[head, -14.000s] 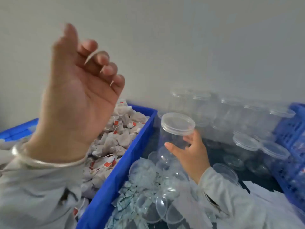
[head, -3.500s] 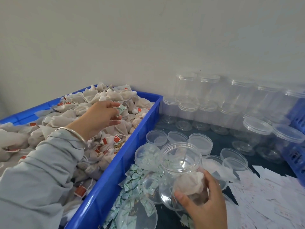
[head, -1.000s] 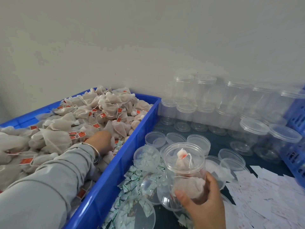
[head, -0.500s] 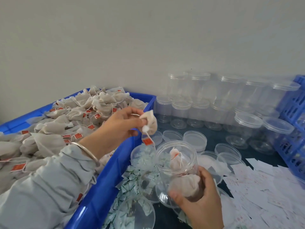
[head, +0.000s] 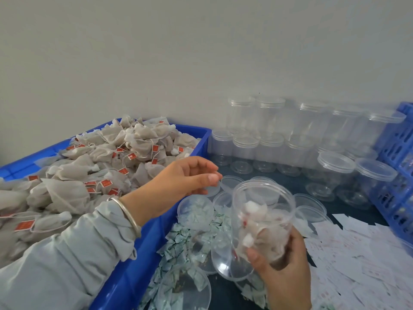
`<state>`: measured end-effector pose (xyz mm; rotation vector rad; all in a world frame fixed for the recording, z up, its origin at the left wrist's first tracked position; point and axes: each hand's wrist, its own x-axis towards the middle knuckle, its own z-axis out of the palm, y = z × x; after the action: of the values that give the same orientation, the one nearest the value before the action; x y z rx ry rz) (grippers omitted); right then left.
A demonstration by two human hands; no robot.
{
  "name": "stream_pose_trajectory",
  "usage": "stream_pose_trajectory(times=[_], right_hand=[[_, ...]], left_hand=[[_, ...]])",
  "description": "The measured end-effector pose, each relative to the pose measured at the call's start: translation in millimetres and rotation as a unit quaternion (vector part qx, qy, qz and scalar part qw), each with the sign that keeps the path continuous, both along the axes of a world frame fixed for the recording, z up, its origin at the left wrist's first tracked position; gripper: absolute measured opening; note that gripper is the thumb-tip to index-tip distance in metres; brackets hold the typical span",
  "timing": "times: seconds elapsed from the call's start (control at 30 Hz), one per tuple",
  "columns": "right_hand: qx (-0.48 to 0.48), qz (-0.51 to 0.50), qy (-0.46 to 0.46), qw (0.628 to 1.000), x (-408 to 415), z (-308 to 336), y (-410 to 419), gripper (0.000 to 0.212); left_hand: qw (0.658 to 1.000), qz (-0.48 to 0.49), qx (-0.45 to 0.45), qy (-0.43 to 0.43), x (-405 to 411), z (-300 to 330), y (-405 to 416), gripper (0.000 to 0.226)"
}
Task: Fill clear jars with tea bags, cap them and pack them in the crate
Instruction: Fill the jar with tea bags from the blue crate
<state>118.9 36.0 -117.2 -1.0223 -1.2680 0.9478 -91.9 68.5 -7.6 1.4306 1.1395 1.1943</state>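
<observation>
Beside blue bin (head: 143, 253): right hand (head: 283, 271), grip clamped on open jar (head: 261, 220) holding tea bags (head: 257, 231); left hand (head: 178, 180), grip loosely apart, empty, above bin edge.

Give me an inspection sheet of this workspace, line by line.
Surface: dark tabletop.
Job's things: open jar holding tea bags; blue bin heaped with tea bags; capped empty jars stacked at the wall; blue crate at right.
Clutter: loose lids, green-printed sachets, paper slips.
Grippers: left hand empty, fingers relaxed; right hand grips the jar.
Cables: nothing seen.
Surroundings: plain wall.
</observation>
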Motion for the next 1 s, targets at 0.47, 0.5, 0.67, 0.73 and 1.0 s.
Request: stream_pose_trajectory(times=[0.47, 0.5, 0.67, 0.73, 1.0], right_hand=[[0.038, 0.049, -0.167, 0.984, 17, 0, 20, 0.025], [0.046, 0.045, -0.221, 0.973, 23, 0, 24, 0.031], [0.031, 0.125, -0.420, 0.899, 43, -2, 24, 0.031], [0.039, 0.149, -0.476, 0.866, 47, -10, 18, 0.015], [0.030, 0.173, -0.518, 0.837, 52, -19, 3, 0.018]], left_hand=[[0.980, 0.097, 0.027, 0.173, 35, -14, -6, 0.075], [0.979, 0.122, 0.028, 0.161, 32, -16, -3, 0.073], [0.960, 0.208, 0.017, 0.186, 19, -24, 9, 0.099], [0.960, 0.204, 0.016, 0.193, 18, -25, 9, 0.103], [0.967, 0.143, 0.016, 0.211, 27, -23, 3, 0.092]])
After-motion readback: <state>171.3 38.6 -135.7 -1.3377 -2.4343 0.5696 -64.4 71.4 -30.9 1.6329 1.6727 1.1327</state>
